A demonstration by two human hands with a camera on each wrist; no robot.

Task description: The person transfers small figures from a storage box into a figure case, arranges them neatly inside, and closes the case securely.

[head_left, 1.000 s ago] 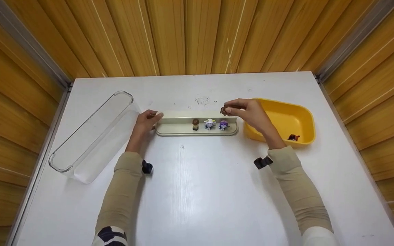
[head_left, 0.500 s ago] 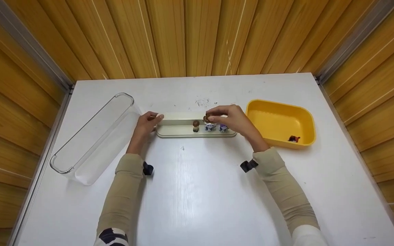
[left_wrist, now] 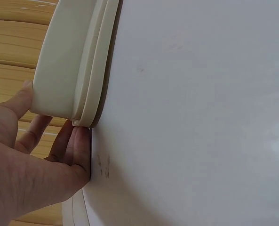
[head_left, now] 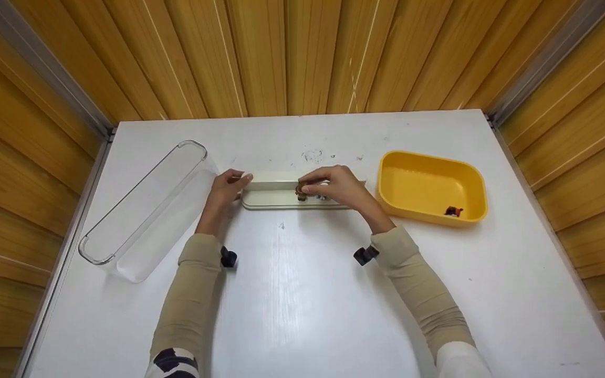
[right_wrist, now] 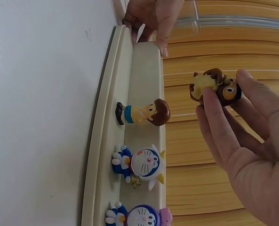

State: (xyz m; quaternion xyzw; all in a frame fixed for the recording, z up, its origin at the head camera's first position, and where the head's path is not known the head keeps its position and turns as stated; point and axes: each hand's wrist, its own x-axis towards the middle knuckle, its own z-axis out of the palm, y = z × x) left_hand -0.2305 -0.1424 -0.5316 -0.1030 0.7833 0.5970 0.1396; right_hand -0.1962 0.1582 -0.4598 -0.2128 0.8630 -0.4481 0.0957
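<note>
Right hand (right_wrist: 243, 141) pinches a small brown bear figurine (right_wrist: 216, 87) between thumb and fingertips, held above the cream shelf tray (head_left: 276, 190), near the boy figurine (right_wrist: 144, 113) that stands in the tray. Beside the boy stand a blue-and-white cat figurine (right_wrist: 138, 165) and a purple cat figurine (right_wrist: 138, 217), all three in a row along the tray's channel. Left hand (head_left: 225, 190) grips the tray's left end, thumb on the far wall and fingers curled under the rim, steadying it on the white bench (head_left: 302, 294).

The bear figurine appears light, rigid and smooth, probably hard plastic; it is likely top-heavy with a small base, so a pinch across the head or body seems the surest hold. The standing figurines look easy to knock over.

A clear plastic bin (head_left: 139, 205) lies at the bench's left; a yellow tub (head_left: 434, 186) at right holds one small red-and-dark figurine (head_left: 453, 211).
</note>
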